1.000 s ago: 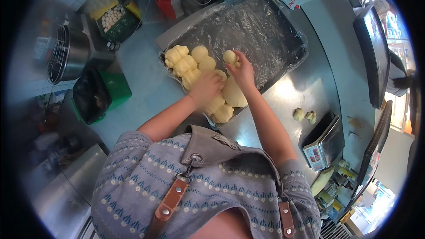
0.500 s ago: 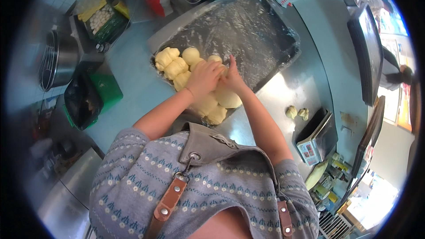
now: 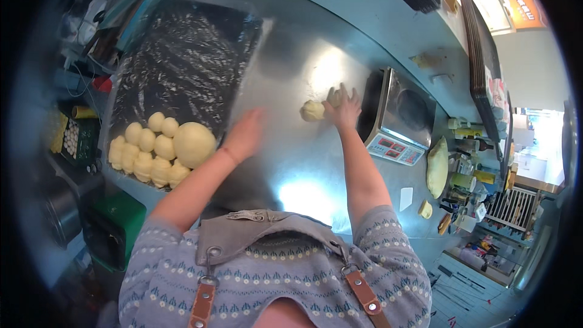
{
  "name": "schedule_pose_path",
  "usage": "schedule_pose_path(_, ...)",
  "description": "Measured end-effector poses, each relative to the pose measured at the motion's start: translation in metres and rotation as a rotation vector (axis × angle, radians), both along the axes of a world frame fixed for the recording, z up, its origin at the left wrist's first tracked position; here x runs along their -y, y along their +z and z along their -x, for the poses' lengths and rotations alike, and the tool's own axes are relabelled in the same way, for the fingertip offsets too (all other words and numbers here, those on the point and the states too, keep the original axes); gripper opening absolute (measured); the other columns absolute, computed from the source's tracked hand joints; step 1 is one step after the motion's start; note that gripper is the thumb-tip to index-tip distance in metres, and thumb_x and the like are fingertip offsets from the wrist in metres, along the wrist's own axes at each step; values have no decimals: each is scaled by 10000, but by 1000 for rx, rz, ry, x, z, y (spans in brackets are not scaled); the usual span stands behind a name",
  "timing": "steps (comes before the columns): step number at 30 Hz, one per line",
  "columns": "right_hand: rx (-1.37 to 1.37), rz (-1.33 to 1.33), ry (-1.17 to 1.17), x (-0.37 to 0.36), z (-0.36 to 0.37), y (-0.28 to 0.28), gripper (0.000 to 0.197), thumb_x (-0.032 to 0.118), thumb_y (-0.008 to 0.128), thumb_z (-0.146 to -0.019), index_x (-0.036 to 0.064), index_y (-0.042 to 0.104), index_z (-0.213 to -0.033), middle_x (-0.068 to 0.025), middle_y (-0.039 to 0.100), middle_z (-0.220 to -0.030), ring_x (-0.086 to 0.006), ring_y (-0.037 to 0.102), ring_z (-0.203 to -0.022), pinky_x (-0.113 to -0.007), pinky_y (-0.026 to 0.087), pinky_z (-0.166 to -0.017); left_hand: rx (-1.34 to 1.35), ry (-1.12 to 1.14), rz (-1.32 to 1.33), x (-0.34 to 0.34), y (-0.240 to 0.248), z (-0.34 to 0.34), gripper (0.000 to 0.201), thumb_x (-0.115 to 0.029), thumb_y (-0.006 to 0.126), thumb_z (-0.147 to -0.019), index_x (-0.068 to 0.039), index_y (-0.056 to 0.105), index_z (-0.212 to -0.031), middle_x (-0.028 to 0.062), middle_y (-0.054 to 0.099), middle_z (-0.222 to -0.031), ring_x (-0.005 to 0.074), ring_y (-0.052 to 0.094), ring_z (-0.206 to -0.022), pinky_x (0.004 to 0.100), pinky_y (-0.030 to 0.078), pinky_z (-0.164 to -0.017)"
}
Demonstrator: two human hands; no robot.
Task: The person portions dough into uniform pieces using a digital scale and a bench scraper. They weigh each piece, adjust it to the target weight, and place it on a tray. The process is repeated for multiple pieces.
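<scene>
Pale-yellow, rounded dough lumps [image 3: 313, 110] lie right of centre, your right hand [image 3: 344, 109] spreading its fingers over one, while your left hand [image 3: 246, 133], too blurred to tell its grip, hovers near the black rectangular tray [image 3: 200, 54] at left, whose clear plastic film [image 3: 164, 79] probably prevents sticking.

We spread our right hand [image 3: 345, 108] at two o'clock over a small dough lump [image 3: 333, 95]; our left hand [image 3: 245, 133] blurs at ten, near dough balls [image 3: 164, 147] at nine.
</scene>
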State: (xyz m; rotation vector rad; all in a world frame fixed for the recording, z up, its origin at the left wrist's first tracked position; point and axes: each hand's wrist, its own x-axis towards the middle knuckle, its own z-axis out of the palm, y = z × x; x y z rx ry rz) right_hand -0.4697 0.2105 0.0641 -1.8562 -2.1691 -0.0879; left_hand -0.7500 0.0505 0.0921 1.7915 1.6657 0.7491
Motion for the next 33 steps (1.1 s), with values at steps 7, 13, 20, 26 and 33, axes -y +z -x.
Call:
schedule_pose_path(7,-560,24,268,-2,-44,9,267,120,660,-881,48,609,-1133,-188,593,-1001,-350,604,-860,-415,504,-760,-40,-48,-74,-88,-61,-146,467,-99,689,-794,-136,575,-1246,153,543,-1224,376,502,-1156,449,451,-974)
schedule_pose_path(13,-457,327,368,187,-124,61,542,74,691,-808,121,532,-1324,-148,522,-1310,-386,464,-1181,-473,381,-1010,192,-167,6,14,11,-106,436,59,522,-798,-40,537,-1222,200,504,-1294,401,462,-1233,458,375,-1066)
schedule_pose_path(20,-404,318,474,262,-116,-9,654,307,780,-753,178,519,-1339,-150,483,-1376,-382,443,-1242,-527,329,-1071,-323,-312,-140,96,-41,-155,606,-396,714,-776,-145,503,-1286,138,372,-1436,368,301,-1359,575,201,-1147)
schedule_pose_path(26,-445,356,618,175,-179,-64,600,346,760,-776,154,533,-1297,-160,494,-1366,-361,509,-1209,-484,396,-1041,-291,-220,-170,-20,-61,-108,372,-305,748,-781,-186,661,-1122,102,549,-1256,326,512,-1138,478,398,-998)
schedule_pose_path(33,-607,429,558,274,-183,-4,584,276,765,-785,187,541,-1318,-194,512,-1303,-382,500,-1208,-468,406,-1044,10,-359,-76,106,-40,-115,375,-235,829,-669,-174,721,-1023,180,502,-1313,378,447,-1255,462,373,-1072)
